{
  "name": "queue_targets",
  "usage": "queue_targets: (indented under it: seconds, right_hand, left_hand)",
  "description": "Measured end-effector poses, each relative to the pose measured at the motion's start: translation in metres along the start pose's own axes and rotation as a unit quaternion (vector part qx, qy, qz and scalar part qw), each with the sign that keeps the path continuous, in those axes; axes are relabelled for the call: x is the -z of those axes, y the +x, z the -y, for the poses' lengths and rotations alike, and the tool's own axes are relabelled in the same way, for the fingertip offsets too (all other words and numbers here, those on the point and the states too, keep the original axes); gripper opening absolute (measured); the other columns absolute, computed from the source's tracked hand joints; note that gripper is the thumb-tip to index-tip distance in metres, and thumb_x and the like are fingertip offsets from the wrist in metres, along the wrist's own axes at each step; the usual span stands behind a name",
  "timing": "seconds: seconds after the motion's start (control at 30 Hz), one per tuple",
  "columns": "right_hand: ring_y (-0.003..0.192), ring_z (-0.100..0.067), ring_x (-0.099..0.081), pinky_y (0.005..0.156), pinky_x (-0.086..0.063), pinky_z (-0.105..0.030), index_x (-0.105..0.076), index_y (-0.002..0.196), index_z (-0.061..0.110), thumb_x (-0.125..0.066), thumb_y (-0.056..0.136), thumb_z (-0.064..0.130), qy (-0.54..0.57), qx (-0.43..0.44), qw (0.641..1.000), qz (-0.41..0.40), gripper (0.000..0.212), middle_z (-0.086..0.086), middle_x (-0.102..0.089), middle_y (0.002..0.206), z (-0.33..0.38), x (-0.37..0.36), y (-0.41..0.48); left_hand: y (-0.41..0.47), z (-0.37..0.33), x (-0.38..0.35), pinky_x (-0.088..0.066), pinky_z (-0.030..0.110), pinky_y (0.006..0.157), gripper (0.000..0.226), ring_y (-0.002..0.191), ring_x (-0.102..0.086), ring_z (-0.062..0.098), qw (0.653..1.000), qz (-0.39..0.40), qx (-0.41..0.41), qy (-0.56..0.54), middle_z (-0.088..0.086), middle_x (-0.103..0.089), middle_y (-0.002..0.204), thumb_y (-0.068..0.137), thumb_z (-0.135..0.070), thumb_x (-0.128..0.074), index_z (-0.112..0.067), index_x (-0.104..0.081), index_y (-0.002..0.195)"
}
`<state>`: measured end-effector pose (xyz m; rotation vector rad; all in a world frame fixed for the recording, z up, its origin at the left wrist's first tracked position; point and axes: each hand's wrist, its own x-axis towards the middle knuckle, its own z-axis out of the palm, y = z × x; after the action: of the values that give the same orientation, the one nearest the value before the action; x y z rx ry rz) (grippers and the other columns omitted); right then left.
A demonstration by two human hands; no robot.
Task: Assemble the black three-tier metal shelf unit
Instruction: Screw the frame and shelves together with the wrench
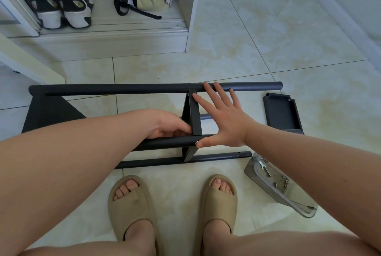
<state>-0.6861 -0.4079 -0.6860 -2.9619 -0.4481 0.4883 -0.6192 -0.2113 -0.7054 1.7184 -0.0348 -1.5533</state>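
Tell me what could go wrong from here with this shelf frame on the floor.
1. Your left hand curls right at the joint where the middle panel meets the near pole; if the shelf frame shifts, it could pinch those fingers.
2. Your right hand only lies flat between the near pole and the far pole, so the frame may slide on the smooth tile.
3. The clear tray of screws sits close to your right foot; a nudge could scatter them.

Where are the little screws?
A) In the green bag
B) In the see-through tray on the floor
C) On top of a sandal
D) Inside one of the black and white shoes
B: the screws lie in the clear tray on the floor tiles, near a small wrench, to the right of the person's feet.
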Motion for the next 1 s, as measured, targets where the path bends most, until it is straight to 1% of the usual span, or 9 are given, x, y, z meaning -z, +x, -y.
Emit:
queue_targets:
  seconds: [0.07,0.13,0.23,0.3,0.47,0.6,0.8,0.93,1.0]
  right_hand:
    - [0.148,-0.022,0.036,0.121,0.015,-0.059,0.016,0.158,0.04,-0.025,0.06,0.104,0.003,0.0,1.0,-0.003,0.124,0.004,0.034,0.163,0.0001,-0.0007,0.0002]
    - [0.148,-0.022,0.036,0.121,0.014,-0.059,0.016,0.158,0.04,-0.025,0.06,0.104,0.001,0.0,1.0,-0.004,0.124,0.004,0.033,0.163,-0.0001,-0.0013,0.0003]
    - [0.148,-0.023,0.035,0.121,0.014,-0.059,0.017,0.158,0.04,-0.026,0.06,0.104,0.0,-0.001,1.0,-0.004,0.124,0.004,0.033,0.163,-0.0002,-0.001,0.0002]
    - [0.148,-0.023,0.035,0.121,0.014,-0.059,0.016,0.158,0.04,-0.028,0.06,0.103,0.0,-0.002,1.0,-0.003,0.125,0.004,0.033,0.163,-0.0001,-0.0009,0.0002]
    - [0.148,-0.022,0.035,0.121,0.015,-0.058,0.015,0.158,0.04,-0.031,0.061,0.102,0.001,-0.001,1.0,-0.006,0.124,0.004,0.032,0.164,0.0,-0.0016,0.0001]
    - [0.148,-0.022,0.036,0.121,0.014,-0.059,0.016,0.158,0.04,-0.026,0.06,0.104,0.0,0.0,1.0,-0.006,0.124,0.004,0.033,0.164,-0.0003,-0.0014,0.0003]
    - [0.148,-0.022,0.036,0.121,0.015,-0.058,0.015,0.158,0.04,-0.03,0.061,0.102,0.001,-0.002,1.0,-0.004,0.124,0.004,0.033,0.164,0.0002,-0.0008,-0.0003]
    - [0.148,-0.022,0.036,0.121,0.015,-0.058,0.015,0.158,0.04,-0.03,0.061,0.102,0.002,-0.001,1.0,-0.003,0.124,0.004,0.033,0.163,-0.0002,-0.0008,-0.0002]
    - [0.148,-0.022,0.036,0.121,0.014,-0.059,0.015,0.158,0.04,-0.029,0.061,0.103,0.003,-0.001,1.0,-0.003,0.124,0.004,0.033,0.163,-0.0004,-0.0008,-0.0001]
  left_hand:
    - [0.0,0.001,0.0011,-0.047,0.033,0.099,0.028,0.102,-0.063,0.021,1.0,0.012,0.001,-0.018,0.011,-0.071,0.116,0.097,-0.016,-0.058,-0.005,-0.068,0.121]
    - [-0.0011,0.0014,0.0017,-0.046,0.034,0.103,0.029,0.105,-0.063,0.021,0.999,0.024,-0.004,-0.041,0.014,-0.067,0.125,0.097,-0.012,-0.055,-0.004,-0.068,0.122]
    - [-0.0032,-0.0005,0.0015,-0.055,0.025,0.075,0.02,0.079,-0.067,0.014,0.997,0.037,-0.011,-0.06,0.009,-0.071,0.106,0.097,-0.011,-0.052,-0.011,-0.07,0.106]
    - [-0.0034,-0.001,0.0011,-0.052,0.024,0.065,0.016,0.067,-0.064,0.012,0.998,0.034,-0.001,-0.058,0.003,-0.07,0.086,0.097,-0.015,-0.054,-0.014,-0.07,0.098]
    - [-0.0006,0.001,-0.0018,-0.051,0.025,0.064,0.01,0.064,-0.059,0.012,1.0,0.002,-0.014,-0.006,0.0,-0.066,0.071,0.096,-0.015,-0.058,-0.012,-0.067,0.099]
    - [-0.0019,0.0021,0.0006,-0.051,0.027,0.075,0.021,0.079,-0.063,0.015,0.999,0.027,-0.011,-0.023,0.006,-0.07,0.094,0.096,-0.015,-0.057,-0.009,-0.069,0.112]
    - [-0.0018,0.0031,0.0026,-0.052,0.035,0.09,0.018,0.083,-0.065,0.017,0.997,0.049,-0.006,-0.062,0.007,-0.071,0.096,0.097,-0.013,-0.054,-0.01,-0.069,0.107]
    - [-0.0025,0.0008,-0.0013,-0.051,0.03,0.078,0.012,0.067,-0.061,0.012,0.999,0.026,-0.004,-0.021,-0.001,-0.07,0.072,0.097,-0.018,-0.058,-0.014,-0.069,0.096]
    - [-0.004,-0.0007,-0.002,-0.05,0.029,0.076,0.014,0.068,-0.061,0.012,0.999,0.031,-0.016,-0.016,-0.001,-0.07,0.072,0.097,-0.015,-0.057,-0.013,-0.069,0.093]
